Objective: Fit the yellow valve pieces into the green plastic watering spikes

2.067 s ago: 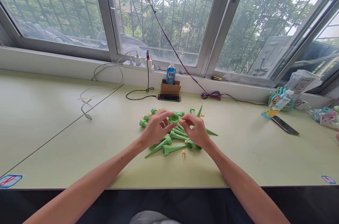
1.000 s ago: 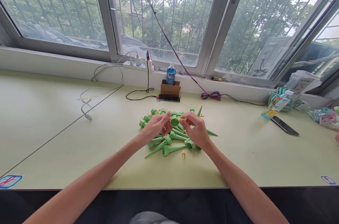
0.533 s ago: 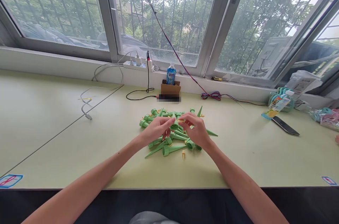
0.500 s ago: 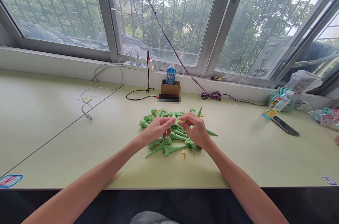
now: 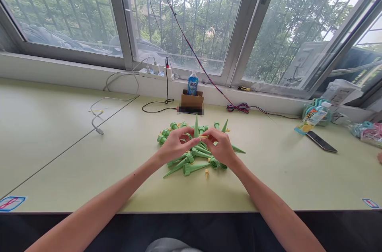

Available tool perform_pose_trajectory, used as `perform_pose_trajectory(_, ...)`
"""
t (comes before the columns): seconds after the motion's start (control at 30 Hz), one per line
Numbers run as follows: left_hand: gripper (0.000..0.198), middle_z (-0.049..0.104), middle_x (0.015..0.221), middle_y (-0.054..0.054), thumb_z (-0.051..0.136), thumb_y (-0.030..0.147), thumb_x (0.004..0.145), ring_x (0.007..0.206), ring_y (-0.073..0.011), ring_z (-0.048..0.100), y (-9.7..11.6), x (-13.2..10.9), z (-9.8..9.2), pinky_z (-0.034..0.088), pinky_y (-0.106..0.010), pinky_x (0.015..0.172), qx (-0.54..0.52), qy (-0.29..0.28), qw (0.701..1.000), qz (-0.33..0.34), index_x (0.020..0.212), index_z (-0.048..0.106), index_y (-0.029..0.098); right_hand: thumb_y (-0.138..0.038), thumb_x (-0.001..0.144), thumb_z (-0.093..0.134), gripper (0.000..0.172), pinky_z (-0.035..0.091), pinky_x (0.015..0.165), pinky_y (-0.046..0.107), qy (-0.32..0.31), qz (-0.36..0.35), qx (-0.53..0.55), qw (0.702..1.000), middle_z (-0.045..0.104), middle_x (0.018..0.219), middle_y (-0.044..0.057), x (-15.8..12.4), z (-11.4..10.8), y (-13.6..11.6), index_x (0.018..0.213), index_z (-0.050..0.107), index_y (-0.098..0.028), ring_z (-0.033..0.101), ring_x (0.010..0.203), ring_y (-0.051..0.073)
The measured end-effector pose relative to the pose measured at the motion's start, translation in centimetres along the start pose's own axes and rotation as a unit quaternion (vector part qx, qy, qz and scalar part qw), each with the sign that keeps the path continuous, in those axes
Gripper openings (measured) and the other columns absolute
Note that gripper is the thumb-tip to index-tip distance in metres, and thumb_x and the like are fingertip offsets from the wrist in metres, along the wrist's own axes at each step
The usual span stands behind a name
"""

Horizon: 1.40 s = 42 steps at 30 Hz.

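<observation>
Thumb and fingers of the left hand (image 5: 178,143) grip a green spike (image 5: 196,126) just above the pile, its narrow tip rising clear of the fingertips and its wide end mostly covered by them. Right beside it, the right hand (image 5: 219,143) pinches a small yellow piece (image 5: 203,137) between thumb and forefinger. The two hands nearly meet, so the yellow piece sits close against the spike's side — whether it is seated in the spike or only held next to it, the fingers cover too much to tell.

Under and around the hands lies a loose pile of green spikes (image 5: 195,169) on the pale table (image 5: 89,168), pointing every which way, some with their hollow capped ends facing the person. Bits of yellow show here and there among them. One loose yellow piece (image 5: 207,173) lies on its own at the near edge of the pile.

As for progress, this one pair looks partway: both parts are picked up and side by side, with no finished join in sight. Most of the pile seems to be waiting — many spikes lie untouched, and the lone yellow piece is joined to nothing. No separate group of finished pieces stands out anywhere on the table.
</observation>
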<state>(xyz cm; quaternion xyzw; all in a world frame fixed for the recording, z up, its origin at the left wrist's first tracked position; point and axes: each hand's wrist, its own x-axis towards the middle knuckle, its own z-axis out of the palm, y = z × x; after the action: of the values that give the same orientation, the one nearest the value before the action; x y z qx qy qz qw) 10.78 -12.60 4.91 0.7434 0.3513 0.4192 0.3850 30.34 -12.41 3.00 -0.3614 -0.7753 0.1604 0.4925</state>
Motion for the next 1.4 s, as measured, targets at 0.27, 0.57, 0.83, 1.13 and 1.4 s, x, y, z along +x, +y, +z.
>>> perform_pose_trajectory(0.27,0.023,0.054,0.098,-0.004,0.065,0.040,0.085,0.065,-0.0095,0.056,-1.1,0.1,0.2,0.054,-0.022,0.052,0.064,0.040,0.994,0.081,0.097,0.064,0.020,-0.034,0.090,0.061,0.016,0.045,0.052,0.026,-0.009,0.031,0.010,0.999,0.062,0.070,0.001,-0.1,0.1,0.0,0.082,0.060,-0.020,0.054,0.055,0.013)
perform_pose_trajectory(0.57,0.013,0.053,0.102,-0.004,0.064,0.029,0.086,0.063,-0.0070,0.055,-0.9,-0.1,0.3,0.049,-0.019,0.048,0.109,0.047,0.986,0.119,0.096,0.061,0.020,-0.034,0.089,0.061,0.015,0.046,0.053,0.026,-0.005,0.034,0.013,0.999,0.063,0.070,0.002,-0.1,0.1,-0.1,0.084,0.061,-0.020,0.055,0.054,0.013)
perform_pose_trajectory(0.83,0.011,0.053,0.102,-0.003,0.063,0.026,0.087,0.061,-0.0065,0.055,-0.7,-0.1,0.3,0.050,-0.020,0.049,0.127,0.053,0.982,0.131,0.096,0.061,0.020,-0.035,0.088,0.063,0.015,0.047,0.053,0.026,-0.001,0.038,0.024,0.999,0.063,0.071,0.001,-0.1,0.0,-0.3,0.085,0.059,-0.020,0.055,0.053,0.012)
perform_pose_trajectory(1.13,0.010,0.054,0.101,-0.003,0.062,0.022,0.089,0.058,-0.0043,0.053,-1.4,0.0,0.3,0.050,-0.020,0.051,0.146,0.065,0.971,0.179,0.099,0.063,0.020,-0.035,0.088,0.061,0.018,0.043,0.049,0.023,-0.019,0.049,0.061,0.997,0.057,0.064,-0.001,-0.1,0.1,-0.2,0.080,0.056,-0.019,0.052,0.051,0.011)
perform_pose_trajectory(1.4,0.011,0.055,0.101,-0.002,0.061,0.022,0.088,0.058,-0.0050,0.055,-1.4,0.0,0.5,0.049,-0.020,0.052,0.168,0.080,0.970,0.158,0.099,0.062,0.021,-0.036,0.089,0.060,0.018,0.043,0.050,0.024,-0.018,0.063,0.051,0.997,0.058,0.066,-0.001,-0.2,0.2,-0.5,0.083,0.056,-0.019,0.052,0.051,0.011)
